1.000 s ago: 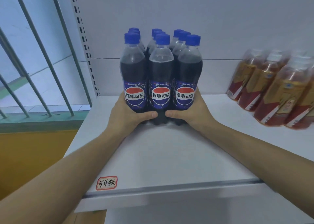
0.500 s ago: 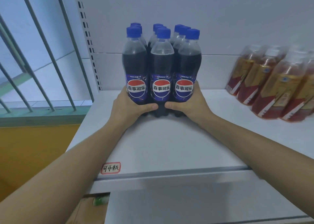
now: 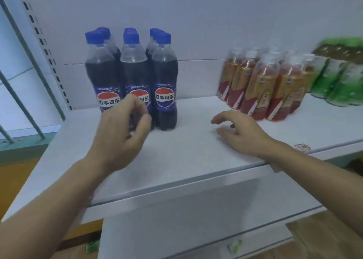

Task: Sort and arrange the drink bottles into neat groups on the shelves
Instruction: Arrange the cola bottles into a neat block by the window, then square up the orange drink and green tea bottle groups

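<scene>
Head view — our left hand [image 3: 121, 133] hangs loosely curled before the cola bottles [image 3: 133, 78], our right hand [image 3: 241, 133] relaxed — both holding nothing.

Both forearms reach in from bottom corners of frame, bare, no sleeves. Left hand [image 3: 121, 133] at centre-left, back toward camera, fingers loosely curled w/ thumb near index, holding nothing. Right hand [image 3: 241, 133] at centre-right, palm down, fingers relaxed and slightly spread, pointing left, holding nothing. Hands well apart.
</scene>
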Demonstrator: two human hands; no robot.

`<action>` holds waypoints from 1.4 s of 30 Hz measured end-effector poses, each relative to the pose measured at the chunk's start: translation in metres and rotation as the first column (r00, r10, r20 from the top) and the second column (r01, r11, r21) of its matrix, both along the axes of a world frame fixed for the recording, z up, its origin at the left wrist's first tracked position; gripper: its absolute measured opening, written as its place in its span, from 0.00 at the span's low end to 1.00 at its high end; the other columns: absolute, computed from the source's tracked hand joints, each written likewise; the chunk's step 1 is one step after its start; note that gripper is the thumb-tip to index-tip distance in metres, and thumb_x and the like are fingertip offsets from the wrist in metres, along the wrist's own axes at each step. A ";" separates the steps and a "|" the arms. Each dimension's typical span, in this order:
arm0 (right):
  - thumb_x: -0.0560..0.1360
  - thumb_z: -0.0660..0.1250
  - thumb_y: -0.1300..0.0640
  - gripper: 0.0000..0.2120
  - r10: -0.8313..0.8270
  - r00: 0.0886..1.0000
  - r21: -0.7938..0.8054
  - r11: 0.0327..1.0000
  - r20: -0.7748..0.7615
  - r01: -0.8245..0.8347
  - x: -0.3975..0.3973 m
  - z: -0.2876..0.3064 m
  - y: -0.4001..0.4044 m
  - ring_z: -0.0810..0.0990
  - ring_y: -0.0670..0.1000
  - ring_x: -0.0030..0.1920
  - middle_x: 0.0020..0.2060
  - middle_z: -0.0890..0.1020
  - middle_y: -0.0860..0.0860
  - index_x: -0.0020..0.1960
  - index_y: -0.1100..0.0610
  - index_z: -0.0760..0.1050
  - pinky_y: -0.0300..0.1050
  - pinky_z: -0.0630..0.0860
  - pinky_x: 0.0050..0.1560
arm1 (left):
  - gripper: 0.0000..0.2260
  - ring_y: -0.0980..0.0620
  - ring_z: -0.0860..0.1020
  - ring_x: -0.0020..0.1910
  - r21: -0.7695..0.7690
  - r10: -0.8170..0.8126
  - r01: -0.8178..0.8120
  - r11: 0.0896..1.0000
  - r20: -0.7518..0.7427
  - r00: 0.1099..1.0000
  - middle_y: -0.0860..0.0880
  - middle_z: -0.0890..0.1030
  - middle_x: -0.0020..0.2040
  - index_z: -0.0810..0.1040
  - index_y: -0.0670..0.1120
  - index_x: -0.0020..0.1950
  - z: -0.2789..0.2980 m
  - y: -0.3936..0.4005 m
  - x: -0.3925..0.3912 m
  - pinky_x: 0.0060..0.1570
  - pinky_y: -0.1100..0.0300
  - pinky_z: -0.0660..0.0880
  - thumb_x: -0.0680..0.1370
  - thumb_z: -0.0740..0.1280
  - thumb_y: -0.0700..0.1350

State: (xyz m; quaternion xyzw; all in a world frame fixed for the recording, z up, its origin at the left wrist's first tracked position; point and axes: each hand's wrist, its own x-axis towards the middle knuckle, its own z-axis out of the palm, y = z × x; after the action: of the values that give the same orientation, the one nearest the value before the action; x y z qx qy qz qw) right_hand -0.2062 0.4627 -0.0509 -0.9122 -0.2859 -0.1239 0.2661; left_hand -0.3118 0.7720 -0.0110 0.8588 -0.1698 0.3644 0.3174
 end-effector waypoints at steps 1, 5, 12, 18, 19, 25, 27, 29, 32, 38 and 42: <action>0.79 0.68 0.57 0.12 -0.002 1.000 -0.026 1.000 0.016 0.002 -0.001 0.002 -0.014 0.76 0.42 0.57 0.56 0.80 0.42 0.61 0.45 0.78 0.37 0.71 0.57 | 0.07 0.56 0.75 0.39 0.053 -0.093 0.095 0.994 -0.056 0.994 0.56 0.77 0.40 0.74 0.47 0.48 0.003 -0.024 0.006 0.36 0.67 0.71 0.79 0.62 0.49; 0.79 0.69 0.57 0.12 -0.063 0.994 -0.090 0.993 0.094 0.072 0.000 0.005 -0.073 0.75 0.43 0.55 0.54 0.79 0.41 0.60 0.47 0.78 0.36 0.68 0.55 | 0.08 0.60 0.79 0.50 0.070 -0.211 0.250 0.966 -0.354 0.911 0.57 0.81 0.50 0.79 0.49 0.56 0.001 -0.103 0.048 0.45 0.70 0.73 0.82 0.64 0.51; 0.77 0.70 0.58 0.12 -0.272 0.959 0.232 0.941 0.080 0.247 0.015 0.007 -0.178 0.77 0.43 0.43 0.40 0.79 0.41 0.56 0.44 0.75 0.28 0.69 0.41 | 0.12 0.50 0.82 0.56 -0.551 -0.365 0.011 0.835 -0.539 0.759 0.50 0.82 0.57 0.78 0.49 0.61 -0.006 -0.193 0.132 0.58 0.49 0.77 0.85 0.60 0.53; 0.80 0.68 0.56 0.06 -0.276 0.958 0.558 0.784 -0.078 0.271 0.079 0.022 -0.234 0.75 0.41 0.40 0.38 0.77 0.42 0.56 0.49 0.74 0.41 0.73 0.47 | 0.10 0.58 0.76 0.55 -0.732 -0.280 -0.198 0.651 -0.475 0.834 0.58 0.77 0.55 0.72 0.57 0.55 -0.008 -0.262 0.183 0.56 0.50 0.73 0.84 0.55 0.59; 0.81 0.67 0.55 0.06 -0.269 0.959 0.585 0.764 -0.092 0.271 0.092 0.025 -0.239 0.76 0.41 0.43 0.40 0.77 0.44 0.57 0.50 0.74 0.48 0.75 0.51 | 0.14 0.59 0.76 0.55 -0.749 -0.260 -0.205 0.630 -0.452 0.853 0.59 0.76 0.56 0.71 0.56 0.61 -0.009 -0.270 0.188 0.58 0.50 0.71 0.84 0.54 0.61; 0.63 0.76 0.35 0.51 -0.001 0.977 0.694 0.703 -0.215 0.154 0.141 0.024 -0.249 0.71 0.50 0.70 0.72 0.69 0.51 0.78 0.45 0.56 0.50 0.74 0.66 | 0.56 0.60 0.71 0.71 -0.671 -0.264 -0.056 0.740 -0.365 0.893 0.60 0.65 0.76 0.50 0.63 0.82 -0.026 -0.293 0.190 0.65 0.54 0.71 0.62 0.78 0.70; 0.57 0.83 0.40 0.64 0.162 0.951 0.715 0.694 -0.262 0.079 0.142 0.011 -0.237 0.67 0.50 0.76 0.77 0.64 0.49 0.81 0.40 0.47 0.57 0.71 0.71 | 0.58 0.58 0.78 0.67 -0.648 -0.323 0.038 0.761 -0.327 0.888 0.57 0.75 0.72 0.52 0.56 0.82 -0.036 -0.300 0.191 0.63 0.55 0.77 0.63 0.86 0.50; 0.56 0.88 0.50 0.67 0.276 0.940 0.777 0.629 -0.200 -0.020 0.141 -0.004 -0.221 0.71 0.48 0.74 0.75 0.69 0.46 0.81 0.42 0.47 0.55 0.75 0.69 | 0.53 0.56 0.81 0.64 -0.604 -0.302 0.077 0.793 -0.281 0.911 0.57 0.81 0.65 0.57 0.46 0.80 -0.040 -0.303 0.196 0.57 0.62 0.79 0.63 0.84 0.38; 0.52 0.91 0.55 0.69 0.262 0.954 0.805 0.592 -0.145 -0.040 0.148 -0.019 -0.205 0.73 0.49 0.73 0.74 0.71 0.48 0.80 0.42 0.51 0.56 0.74 0.70 | 0.45 0.56 0.82 0.61 -0.558 -0.285 0.114 0.822 -0.229 0.931 0.55 0.83 0.63 0.62 0.41 0.77 -0.038 -0.304 0.199 0.54 0.67 0.79 0.65 0.81 0.31; 0.47 0.90 0.44 0.68 0.210 0.968 0.803 0.596 -0.137 -0.016 0.165 -0.023 -0.201 0.73 0.50 0.72 0.73 0.70 0.50 0.78 0.39 0.55 0.59 0.74 0.69 | 0.42 0.52 0.83 0.61 -0.519 -0.207 0.046 0.853 -0.256 0.944 0.49 0.83 0.63 0.66 0.43 0.75 -0.045 -0.302 0.204 0.55 0.61 0.80 0.66 0.84 0.37; 0.48 0.88 0.39 0.65 0.100 0.985 0.780 0.623 -0.140 0.048 0.166 -0.022 -0.196 0.73 0.46 0.71 0.71 0.71 0.46 0.77 0.40 0.56 0.55 0.73 0.70 | 0.41 0.55 0.84 0.58 -0.466 -0.116 -0.032 0.884 -0.286 0.951 0.54 0.84 0.60 0.69 0.48 0.73 -0.048 -0.301 0.205 0.54 0.62 0.81 0.65 0.85 0.46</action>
State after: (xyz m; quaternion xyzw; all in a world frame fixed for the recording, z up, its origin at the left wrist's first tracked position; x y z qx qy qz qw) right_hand -0.0405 0.2665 -0.0733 -0.7091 -0.1933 -0.1535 0.6605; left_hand -0.1070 0.4713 -0.0589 0.7996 -0.0451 0.2502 0.5441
